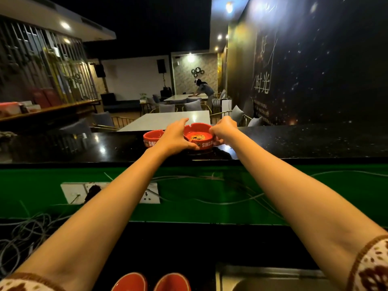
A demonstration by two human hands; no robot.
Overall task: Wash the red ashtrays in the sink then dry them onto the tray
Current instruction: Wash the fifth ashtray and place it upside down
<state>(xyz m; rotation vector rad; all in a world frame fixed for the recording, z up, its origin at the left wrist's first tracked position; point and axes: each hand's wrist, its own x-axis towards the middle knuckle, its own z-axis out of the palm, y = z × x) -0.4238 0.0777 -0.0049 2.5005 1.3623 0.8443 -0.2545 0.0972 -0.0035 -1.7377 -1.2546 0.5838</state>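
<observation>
A red ashtray (199, 136) with white lettering and dirt inside sits on the black raised counter (294, 141). My left hand (175, 135) grips its left side and my right hand (223, 129) grips its right rim. A second red ashtray (151, 138) stands just to the left, partly behind my left hand. Two more red ashtrays (130, 282) (173, 281) show at the bottom edge, close to me. A steel sink (273, 280) is at the bottom right.
Below the counter runs a green wall panel (210, 192) with a white socket plate (75, 192) and loose cables. Beyond the counter stand white tables (165, 120), chairs and a person wiping a far table (204, 89).
</observation>
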